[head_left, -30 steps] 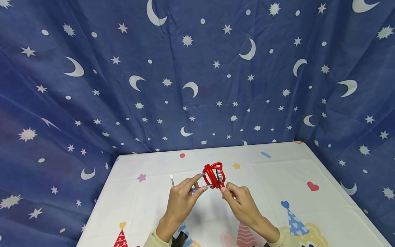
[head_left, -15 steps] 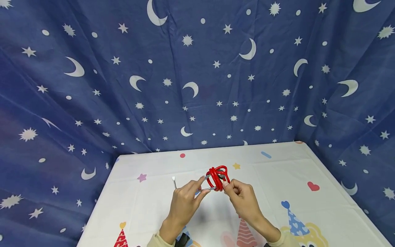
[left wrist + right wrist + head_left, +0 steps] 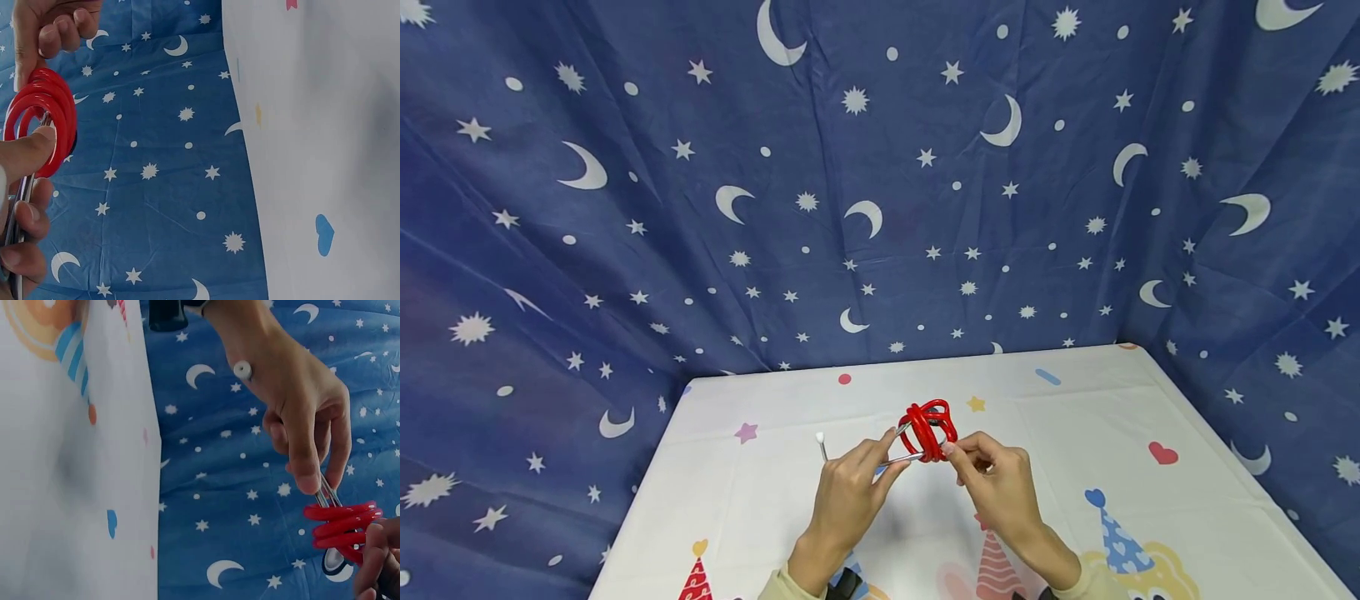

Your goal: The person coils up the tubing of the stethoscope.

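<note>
A stethoscope with red tubing (image 3: 922,427) is held above the table, its tube wound in several coils around the metal ear tubes (image 3: 901,459). My left hand (image 3: 846,496) grips those ear tubes between thumb and fingers. One white ear tip (image 3: 820,437) sticks up beyond the left knuckles. At the coil's right side my right hand (image 3: 1000,487) pinches the red tubing with thumb and forefinger. The chestpiece (image 3: 335,561), round with a dark rim, sits at the coils in the right wrist view; in the head view the loops mostly cover it.
Beneath the hands lies a white tablecloth (image 3: 1075,433) printed with party hats, hearts and stars. A blue curtain (image 3: 880,167) with moons and stars hangs behind the table and along both sides.
The chestpiece stood edge-on at the coil's right a second ago and is now mostly behind the red loops. Both hands have shifted slightly right, and the right fingers have regripped the tubing.
</note>
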A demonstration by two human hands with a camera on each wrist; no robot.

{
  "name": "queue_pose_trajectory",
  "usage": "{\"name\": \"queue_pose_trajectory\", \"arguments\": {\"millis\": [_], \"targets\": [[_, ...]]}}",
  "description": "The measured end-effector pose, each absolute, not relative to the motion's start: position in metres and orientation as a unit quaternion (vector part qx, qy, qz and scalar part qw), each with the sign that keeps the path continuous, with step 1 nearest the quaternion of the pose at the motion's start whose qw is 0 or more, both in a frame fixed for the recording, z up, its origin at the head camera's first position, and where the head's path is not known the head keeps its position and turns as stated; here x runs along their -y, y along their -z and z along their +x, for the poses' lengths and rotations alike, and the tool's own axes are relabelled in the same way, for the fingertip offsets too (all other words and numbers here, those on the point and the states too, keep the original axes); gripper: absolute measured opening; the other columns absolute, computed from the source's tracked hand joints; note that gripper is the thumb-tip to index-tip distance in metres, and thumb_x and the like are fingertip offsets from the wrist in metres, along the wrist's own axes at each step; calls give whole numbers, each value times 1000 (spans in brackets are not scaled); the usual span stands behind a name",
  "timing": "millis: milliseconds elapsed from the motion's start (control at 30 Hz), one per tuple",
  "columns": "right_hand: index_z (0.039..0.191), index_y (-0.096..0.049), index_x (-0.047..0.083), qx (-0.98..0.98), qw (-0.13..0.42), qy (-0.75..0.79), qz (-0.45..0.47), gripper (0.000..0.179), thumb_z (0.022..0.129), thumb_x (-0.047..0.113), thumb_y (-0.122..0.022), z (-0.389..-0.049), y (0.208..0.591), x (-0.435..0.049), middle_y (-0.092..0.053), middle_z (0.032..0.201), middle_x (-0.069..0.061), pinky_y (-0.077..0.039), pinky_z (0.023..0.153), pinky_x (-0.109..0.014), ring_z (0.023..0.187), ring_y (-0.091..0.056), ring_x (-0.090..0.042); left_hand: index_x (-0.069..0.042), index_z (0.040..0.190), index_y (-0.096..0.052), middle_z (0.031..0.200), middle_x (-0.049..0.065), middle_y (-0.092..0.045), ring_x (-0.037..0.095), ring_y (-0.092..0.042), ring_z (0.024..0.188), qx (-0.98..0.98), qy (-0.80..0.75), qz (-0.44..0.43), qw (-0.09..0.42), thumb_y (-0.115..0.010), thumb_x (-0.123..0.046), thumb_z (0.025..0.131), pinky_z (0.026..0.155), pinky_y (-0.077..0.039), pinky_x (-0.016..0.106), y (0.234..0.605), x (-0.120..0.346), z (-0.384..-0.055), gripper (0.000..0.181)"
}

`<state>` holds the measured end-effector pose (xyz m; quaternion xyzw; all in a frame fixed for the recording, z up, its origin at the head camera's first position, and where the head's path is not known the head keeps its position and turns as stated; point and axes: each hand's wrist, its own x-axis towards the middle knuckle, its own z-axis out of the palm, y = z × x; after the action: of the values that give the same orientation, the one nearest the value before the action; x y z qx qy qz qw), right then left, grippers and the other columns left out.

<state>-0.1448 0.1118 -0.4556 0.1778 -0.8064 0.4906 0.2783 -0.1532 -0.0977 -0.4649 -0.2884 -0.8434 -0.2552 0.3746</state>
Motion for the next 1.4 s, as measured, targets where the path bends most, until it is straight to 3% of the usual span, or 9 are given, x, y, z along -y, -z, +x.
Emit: {"name": "queue_pose_trajectory", "arguments": {"millis": [267,533,667,800,933,1200,1400], "targets": [[69,-64,20,849,212,-464,136,21,85,17,-78,-147,452,-116,-42,46,18,-29,39,-17,40,-34,6,-6,117,-71,78,-4,-71,4,-62,59,841,229,-303,386,-78,-30,83,51,-47,14,468,100,-154,42],[61,-58,18,851,138,-499,85,30,85,20,-78,-151,452,-119,-41,46,10,-30,41,-20,43,-35,-1,-6,114,-72,79,-4,-72,4,-63,59,833,239,-323,381,-84,-22,76,52,-48,14,467,101,-155,42],[76,-60,17,838,127,-525,77,21,84,23,-79,-154,454,-120,-47,53,6,-36,45,-21,48,-41,-4,-6,112,-72,74,-5,-70,4,-61,57,826,258,-324,381,-85,-21,74,52,-45,12,469,101,-156,43],[94,-61,15,828,127,-538,91,19,86,23,-77,-156,455,-120,-59,68,4,-47,52,-22,57,-54,-7,-8,112,-71,71,-9,-64,-2,-44,52,832,270,-319,366,-84,-24,76,50,-34,7,470,100,-157,42],[98,-62,13,825,109,-547,93,18,87,21,-75,-158,455,-119,-64,77,0,-53,56,-23,62,-61,-8,-9,112,-70,72,-10,-63,-5,-34,54,846,276,-302,343,-84,-26,77,50,-27,4,473,99,-158,41],[104,-62,9,810,36,-582,63,19,88,10,-72,-164,459,-119,-68,94,-8,-57,55,-30,76,-68,-11,-11,113,-71,77,-10,-66,-4,-48,58,869,304,-273,278,-84,-24,77,53,-35,5,483,98,-163,40],[104,-60,4,791,-8,-610,45,20,87,6,-71,-175,469,-121,-68,97,-12,-57,58,-30,79,-68,-14,-12,116,-69,94,-5,-69,4,-64,76,882,347,-251,197,-81,-21,81,66,-51,15,491,99,-169,39]]}}
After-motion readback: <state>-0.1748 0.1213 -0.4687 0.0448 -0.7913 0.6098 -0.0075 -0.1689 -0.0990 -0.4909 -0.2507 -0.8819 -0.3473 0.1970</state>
